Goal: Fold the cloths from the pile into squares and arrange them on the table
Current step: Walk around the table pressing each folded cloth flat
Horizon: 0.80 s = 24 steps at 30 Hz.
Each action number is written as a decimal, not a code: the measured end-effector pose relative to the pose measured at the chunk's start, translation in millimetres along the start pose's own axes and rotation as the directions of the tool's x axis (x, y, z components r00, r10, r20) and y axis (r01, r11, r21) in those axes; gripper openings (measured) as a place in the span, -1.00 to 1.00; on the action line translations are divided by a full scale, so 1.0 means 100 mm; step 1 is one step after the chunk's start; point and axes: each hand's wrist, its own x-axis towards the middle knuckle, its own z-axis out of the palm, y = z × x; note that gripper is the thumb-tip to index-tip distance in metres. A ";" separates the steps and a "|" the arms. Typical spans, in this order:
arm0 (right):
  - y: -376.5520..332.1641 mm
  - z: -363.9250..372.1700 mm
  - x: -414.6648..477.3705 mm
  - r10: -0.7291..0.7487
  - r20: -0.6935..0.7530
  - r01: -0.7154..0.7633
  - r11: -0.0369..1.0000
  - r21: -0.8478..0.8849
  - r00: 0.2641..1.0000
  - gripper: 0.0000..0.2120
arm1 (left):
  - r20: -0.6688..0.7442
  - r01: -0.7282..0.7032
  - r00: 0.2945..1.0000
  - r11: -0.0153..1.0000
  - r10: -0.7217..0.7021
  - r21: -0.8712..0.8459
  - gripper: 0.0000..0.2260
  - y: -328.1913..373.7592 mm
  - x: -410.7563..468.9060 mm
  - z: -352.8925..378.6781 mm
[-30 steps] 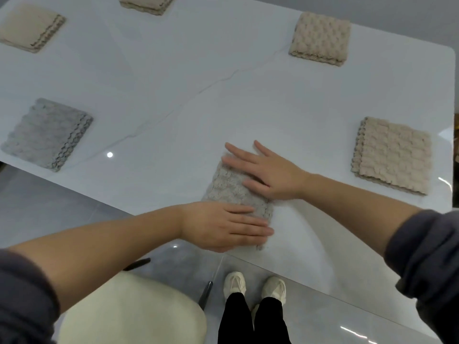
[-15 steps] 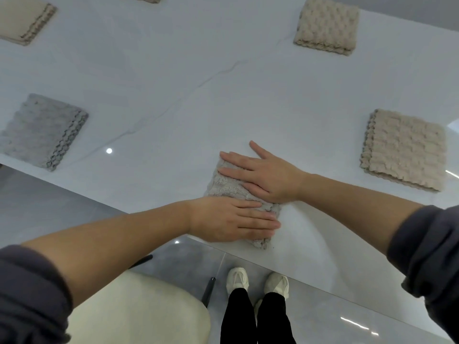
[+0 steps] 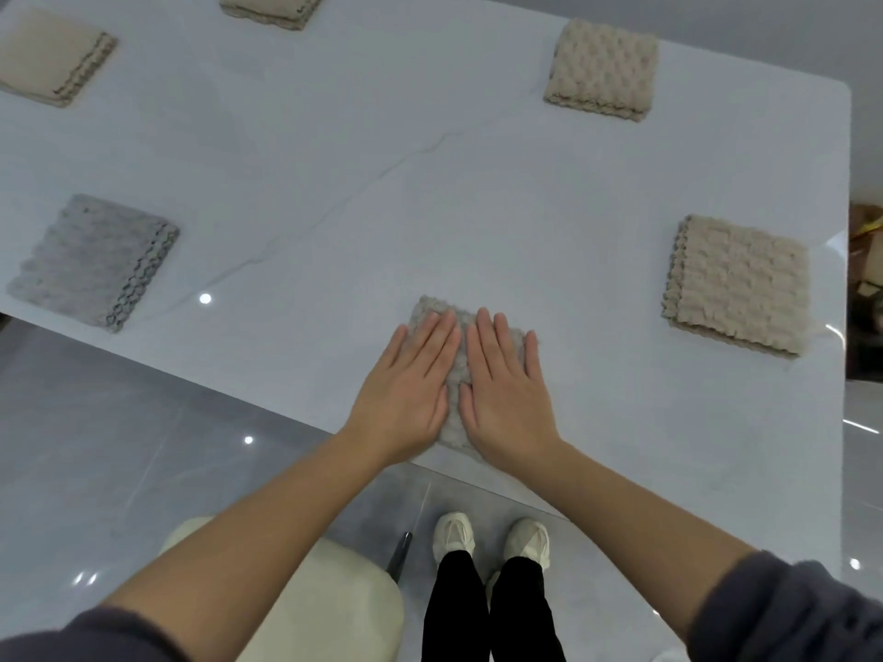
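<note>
Head view, entry one.

A: Where is the working cloth?

B: The small grey cloth (image 3: 453, 430) lies folded on the white table (image 3: 478, 207), at the near edge, straight ahead of the person.

A: Hands?

B: The left hand (image 3: 406, 394) and right hand (image 3: 506, 398) both lie flat on it, palms down and side by side. Fingers are straight and point away from the body. Neither hand curls round anything, so this is flat pressing contact only. The cloth shows past the fingertips, in the strip between the hands and at the near edge.

A: Other cloths?

B: Five folded squares, well apart from each other:
- grey square (image 3: 93, 260) at the left edge
- beige square (image 3: 738, 284) at the right
- far-right beige square (image 3: 602, 69)
- far-left beige square (image 3: 50, 54)
- top beige square (image 3: 272, 7), cut off by the frame

A: Below the table?

B: A cream chair seat (image 3: 325, 604) at lower left, and pale shoes (image 3: 454, 537) on grey floor tiles.
</note>
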 end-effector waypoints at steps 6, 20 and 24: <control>0.02 0.01 -0.02 -0.025 0.001 0.025 0.999 -0.022 1.000 -0.39 | 0.049 0.018 0.999 1.000 -0.018 0.010 -0.45 0.04 0.00 0.01; 0.59 -0.58 -0.32 -0.079 0.134 0.089 0.994 -0.069 0.988 -0.42 | 0.158 0.330 0.937 0.937 -0.312 -0.110 -0.37 0.61 -0.06 -0.36; 0.96 -0.78 -0.45 -0.123 0.205 0.150 0.981 -0.122 0.971 -0.42 | 0.185 0.382 0.916 0.913 -0.355 -0.142 -0.37 1.08 -0.04 -0.40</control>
